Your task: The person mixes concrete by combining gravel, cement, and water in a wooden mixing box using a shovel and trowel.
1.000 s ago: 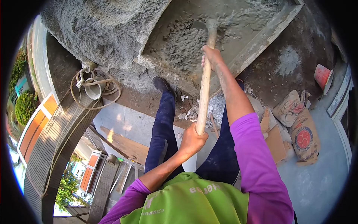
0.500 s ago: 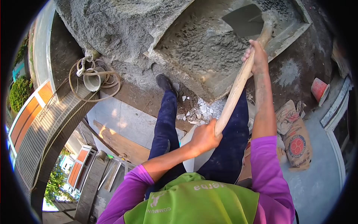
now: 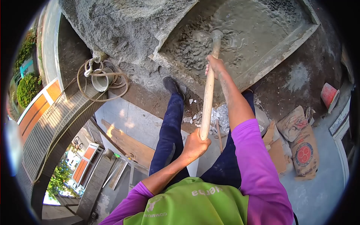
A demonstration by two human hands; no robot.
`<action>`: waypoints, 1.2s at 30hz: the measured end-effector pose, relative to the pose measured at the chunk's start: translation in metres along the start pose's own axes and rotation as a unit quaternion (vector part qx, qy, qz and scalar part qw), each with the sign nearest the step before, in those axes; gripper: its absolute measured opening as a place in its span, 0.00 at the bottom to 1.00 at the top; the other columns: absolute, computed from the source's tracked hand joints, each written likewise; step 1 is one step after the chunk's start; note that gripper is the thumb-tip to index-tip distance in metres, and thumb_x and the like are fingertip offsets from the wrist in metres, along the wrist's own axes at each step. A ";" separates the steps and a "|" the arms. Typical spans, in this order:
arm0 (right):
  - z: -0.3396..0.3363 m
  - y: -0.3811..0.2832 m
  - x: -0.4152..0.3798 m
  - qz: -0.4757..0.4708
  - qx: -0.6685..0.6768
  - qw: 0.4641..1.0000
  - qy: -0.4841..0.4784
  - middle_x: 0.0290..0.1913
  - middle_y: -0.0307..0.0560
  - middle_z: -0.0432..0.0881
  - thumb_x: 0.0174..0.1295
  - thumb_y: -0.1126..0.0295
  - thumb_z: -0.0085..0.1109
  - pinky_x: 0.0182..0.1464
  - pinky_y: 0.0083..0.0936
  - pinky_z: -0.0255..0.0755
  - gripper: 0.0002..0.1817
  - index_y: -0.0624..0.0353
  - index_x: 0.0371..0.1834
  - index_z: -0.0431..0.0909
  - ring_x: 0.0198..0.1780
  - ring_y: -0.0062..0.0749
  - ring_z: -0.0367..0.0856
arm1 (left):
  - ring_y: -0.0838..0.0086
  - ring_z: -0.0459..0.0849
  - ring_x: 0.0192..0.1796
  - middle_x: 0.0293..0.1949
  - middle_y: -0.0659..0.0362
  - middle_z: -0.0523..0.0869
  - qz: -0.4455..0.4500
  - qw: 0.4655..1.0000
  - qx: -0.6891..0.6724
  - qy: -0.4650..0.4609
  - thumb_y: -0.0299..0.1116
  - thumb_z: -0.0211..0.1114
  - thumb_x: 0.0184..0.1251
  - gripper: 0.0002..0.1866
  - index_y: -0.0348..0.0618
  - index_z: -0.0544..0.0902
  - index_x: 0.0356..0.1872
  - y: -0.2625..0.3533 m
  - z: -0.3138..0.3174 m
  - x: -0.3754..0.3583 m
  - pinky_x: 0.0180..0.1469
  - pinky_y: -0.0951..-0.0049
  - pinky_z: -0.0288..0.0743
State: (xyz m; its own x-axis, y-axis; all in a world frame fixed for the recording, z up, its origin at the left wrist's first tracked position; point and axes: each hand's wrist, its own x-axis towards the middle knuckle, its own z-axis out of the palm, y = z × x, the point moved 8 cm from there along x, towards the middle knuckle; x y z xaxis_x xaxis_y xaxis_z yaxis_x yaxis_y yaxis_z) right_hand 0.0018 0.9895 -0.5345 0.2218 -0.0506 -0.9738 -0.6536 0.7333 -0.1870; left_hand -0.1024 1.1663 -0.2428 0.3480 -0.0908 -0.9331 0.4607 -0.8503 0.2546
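Observation:
A hoe [image 3: 207, 107] with a long wooden handle reaches away from me into a shallow mixing trough [image 3: 283, 54]. Wrapped around the near end of its handle is my left hand [image 3: 195, 144]. My right hand [image 3: 216, 66] is closed on the handle farther up, below the hoe's head. Wet grey mortar [image 3: 258, 32] fills much of the trough, and the hoe's blade is sunk in it, out of sight. Lumpier mix lies around the head and toward the left side.
A large heap of grey sand [image 3: 123, 33] borders the trough on the left. A bucket [image 3: 100, 82] stands beside a coiled hose [image 3: 80, 80]. Cement bags [image 3: 305, 153] and a red bucket [image 3: 330, 96] are at right. Broken white pieces [image 3: 221, 114] lie between my feet.
The hoe's head has swung left and come down from above the trough's right side into the mortar. Both hands have shifted left with the handle, still gripping it.

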 end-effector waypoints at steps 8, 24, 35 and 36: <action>-0.094 0.014 -0.082 0.003 0.076 0.997 -0.006 0.23 0.41 0.73 0.67 0.62 0.62 0.20 0.33 0.74 0.13 0.60 0.40 0.74 0.19 0.28 0.74 | 0.36 0.87 0.38 0.30 0.35 0.86 0.032 0.994 0.051 -0.094 0.34 0.68 0.60 0.17 0.35 0.77 0.45 0.007 0.056 -0.062 0.44 0.44 0.81; 0.003 -0.241 0.008 -0.212 0.184 0.958 0.060 0.28 0.47 0.74 0.63 0.68 0.63 0.23 0.40 0.76 0.14 0.65 0.39 0.69 0.22 0.35 0.75 | 0.68 0.83 0.30 0.27 0.54 0.84 0.147 0.984 0.073 -0.069 0.31 0.68 0.53 0.18 0.31 0.82 0.44 0.133 -0.149 0.119 0.37 0.63 0.78; 0.092 -0.044 0.032 -0.025 0.064 0.998 0.004 0.26 0.42 0.71 0.67 0.63 0.61 0.22 0.35 0.76 0.13 0.61 0.39 0.70 0.20 0.31 0.72 | 0.65 0.84 0.33 0.29 0.50 0.84 0.004 0.999 0.037 0.009 0.33 0.69 0.57 0.14 0.35 0.80 0.40 0.005 -0.127 0.051 0.39 0.62 0.78; 0.091 -0.037 0.029 -0.018 0.039 0.999 -0.007 0.26 0.42 0.71 0.67 0.62 0.61 0.22 0.35 0.76 0.14 0.61 0.40 0.71 0.20 0.31 0.72 | 0.65 0.84 0.33 0.29 0.49 0.84 0.005 1.000 0.017 0.023 0.33 0.69 0.57 0.14 0.35 0.80 0.40 0.008 -0.116 0.045 0.39 0.62 0.78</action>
State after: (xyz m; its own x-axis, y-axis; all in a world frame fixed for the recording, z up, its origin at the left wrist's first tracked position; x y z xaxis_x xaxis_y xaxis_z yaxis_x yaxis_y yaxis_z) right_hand 0.0980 1.0224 -0.5443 0.2541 -0.0686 -0.9647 -0.5872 0.7816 -0.2103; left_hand 0.0115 1.2157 -0.2528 0.3906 -0.0768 -0.9173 0.4294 -0.8663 0.2554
